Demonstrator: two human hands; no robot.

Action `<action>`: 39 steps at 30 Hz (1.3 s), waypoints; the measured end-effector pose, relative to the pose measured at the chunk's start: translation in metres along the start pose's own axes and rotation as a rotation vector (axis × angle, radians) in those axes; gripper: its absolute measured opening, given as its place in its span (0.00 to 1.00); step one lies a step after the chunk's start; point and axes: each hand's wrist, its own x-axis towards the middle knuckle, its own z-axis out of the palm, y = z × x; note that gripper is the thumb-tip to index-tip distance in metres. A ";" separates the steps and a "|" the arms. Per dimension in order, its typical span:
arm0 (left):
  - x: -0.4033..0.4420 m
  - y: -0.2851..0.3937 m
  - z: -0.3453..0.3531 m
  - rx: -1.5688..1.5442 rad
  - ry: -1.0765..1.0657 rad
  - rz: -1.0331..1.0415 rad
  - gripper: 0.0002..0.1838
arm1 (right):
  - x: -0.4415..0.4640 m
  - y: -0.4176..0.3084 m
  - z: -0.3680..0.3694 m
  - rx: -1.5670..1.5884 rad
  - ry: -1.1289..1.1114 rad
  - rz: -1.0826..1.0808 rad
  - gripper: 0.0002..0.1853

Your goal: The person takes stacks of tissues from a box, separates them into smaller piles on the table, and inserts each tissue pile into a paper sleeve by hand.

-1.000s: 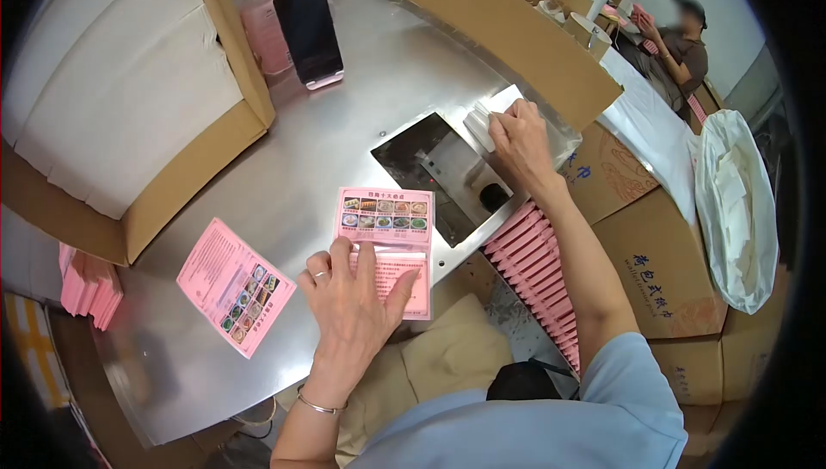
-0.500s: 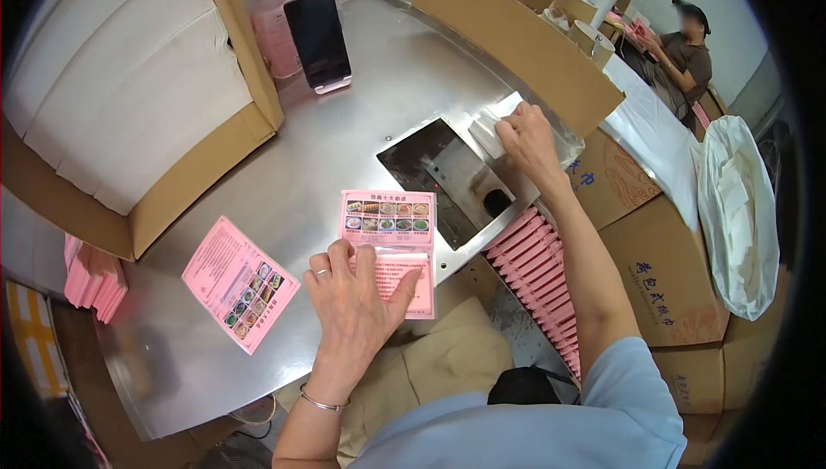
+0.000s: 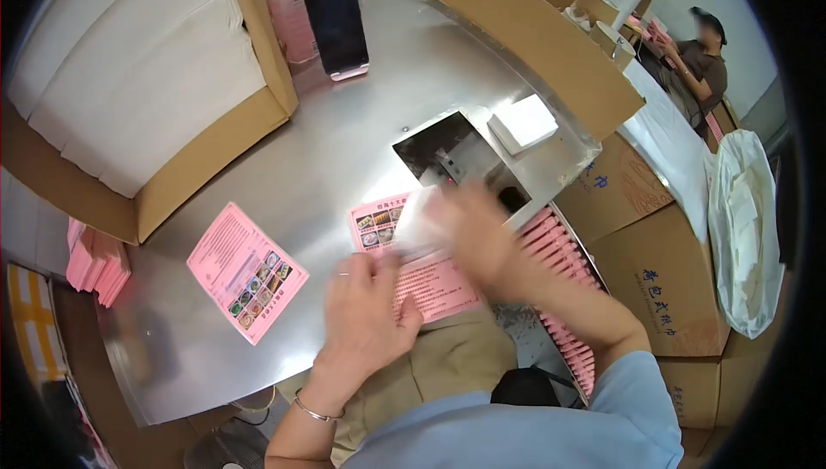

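My left hand [image 3: 366, 314] lies on the lower left part of a pink printed sheet [image 3: 434, 288], fingers apart. My right hand [image 3: 477, 232], smeared by motion, grips a white tissue [image 3: 422, 221] over the upper half of that sheet. A second pink sheet [image 3: 247, 273] lies to the left on the metal table. Behind the rectangular opening [image 3: 456, 146] in the table, a stack of white tissues [image 3: 523, 124] rests near the edge.
A phone on a stand [image 3: 336, 28] and a pink bottle [image 3: 291, 17] are at the back. A large box of white stacks [image 3: 163, 64] fills the left. Pink packets [image 3: 559, 254] line a box at right. Another person [image 3: 699, 64] sits far right.
My right hand has come from the tissue stack toward me, bringing a tissue over the pink sheet. The sheet's lower part has tilted to the right. The camera view has shifted slightly.
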 end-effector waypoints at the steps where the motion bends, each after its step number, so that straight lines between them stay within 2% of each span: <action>1: 0.001 -0.003 -0.008 0.032 -0.003 -0.044 0.39 | -0.002 -0.033 -0.004 0.083 0.021 -0.149 0.21; 2: 0.003 -0.006 -0.008 0.043 0.003 -0.047 0.39 | -0.003 -0.066 -0.008 0.162 0.030 -0.299 0.19; 3: 0.003 -0.009 -0.008 0.045 0.027 -0.041 0.42 | -0.005 -0.069 -0.002 0.166 0.063 -0.264 0.22; 4: 0.003 -0.009 -0.009 0.047 0.043 -0.036 0.46 | 0.005 -0.056 0.015 0.130 0.042 -0.155 0.19; 5: 0.005 0.003 -0.009 -0.011 -0.027 -0.041 0.46 | 0.015 -0.043 0.032 0.092 0.018 -0.048 0.16; 6: 0.009 0.008 -0.002 -0.008 -0.038 -0.038 0.46 | 0.031 -0.029 0.038 0.027 -0.182 0.082 0.14; 8: 0.021 0.012 0.015 -0.067 0.080 -0.097 0.42 | 0.052 -0.013 0.054 -0.035 0.009 0.164 0.10; 9: 0.023 0.011 0.002 -0.006 0.062 -0.103 0.38 | 0.050 -0.001 0.060 -0.047 0.015 0.158 0.10; 10: 0.017 0.005 -0.011 -0.003 0.072 -0.099 0.38 | 0.046 0.013 0.064 -0.034 -0.096 0.252 0.10; 11: 0.004 -0.004 -0.024 -0.117 0.082 -0.141 0.34 | 0.039 0.026 0.064 -0.019 -0.208 0.346 0.11; 12: -0.004 -0.013 -0.032 -0.234 0.091 -0.183 0.29 | 0.030 0.037 0.050 0.093 -0.010 0.380 0.10; 13: -0.006 -0.022 -0.034 -0.236 0.092 -0.185 0.29 | 0.022 0.053 0.046 0.137 -0.075 0.529 0.09; 14: -0.011 -0.029 -0.033 -0.086 0.158 -0.151 0.24 | 0.014 0.061 0.046 0.187 -0.150 0.697 0.08; 15: -0.017 -0.035 -0.034 0.061 0.219 -0.109 0.20 | 0.011 0.056 0.038 0.032 -0.328 0.628 0.07; 16: -0.020 -0.043 -0.036 0.101 0.289 -0.163 0.19 | 0.014 0.054 0.026 -0.133 -0.492 0.541 0.07; 17: -0.019 -0.052 -0.039 0.139 0.368 -0.216 0.18 | 0.010 0.052 0.020 -0.161 -0.485 0.489 0.06; 18: -0.020 -0.058 -0.047 0.203 0.409 -0.329 0.18 | 0.001 0.054 0.024 -0.212 -0.148 0.403 0.07; 19: -0.025 -0.061 -0.055 0.265 0.444 -0.455 0.18 | 0.008 0.054 0.005 -0.303 0.034 0.434 0.08; 20: -0.032 -0.066 -0.055 0.249 0.440 -0.469 0.18 | 0.018 0.058 -0.014 -0.390 0.219 0.456 0.09; 22: -0.048 -0.077 -0.060 0.462 0.144 -0.493 0.16 | -0.001 0.100 -0.010 -0.629 0.235 0.497 0.11; 23: -0.053 -0.083 -0.064 0.466 0.143 -0.483 0.16 | -0.014 0.117 -0.003 -0.535 0.138 0.558 0.10; 25: -0.053 -0.088 -0.067 0.314 0.028 -0.402 0.12 | -0.015 0.129 0.006 -0.535 0.197 0.523 0.09; 28: -0.039 -0.080 -0.080 0.418 0.137 -0.310 0.09 | -0.017 0.125 0.003 -0.493 0.236 0.518 0.09; 29: -0.032 -0.064 -0.077 0.357 0.183 -0.350 0.08 | -0.017 0.126 0.002 -0.399 0.261 0.560 0.08; 31: -0.012 -0.036 -0.057 -0.004 0.134 -0.207 0.08 | -0.015 0.129 0.000 -0.307 0.281 0.603 0.08; 32: -0.009 -0.036 -0.029 0.126 -0.187 -0.348 0.09 | -0.017 0.133 0.002 -0.311 0.280 0.586 0.08; 33: 0.001 -0.015 -0.017 0.106 -0.036 -0.001 0.12 | -0.020 0.136 0.004 -0.281 0.321 0.582 0.06; 35: 0.005 -0.008 0.007 0.087 0.049 -0.075 0.13 | -0.023 0.138 0.005 -0.256 0.369 0.586 0.05; 37: 0.007 -0.007 0.013 0.045 0.068 -0.093 0.14 | -0.027 0.136 0.004 -0.210 0.419 0.548 0.10; 39: 0.007 -0.009 0.019 -0.079 -0.018 0.020 0.14 | -0.030 0.138 -0.004 -0.260 0.412 0.517 0.13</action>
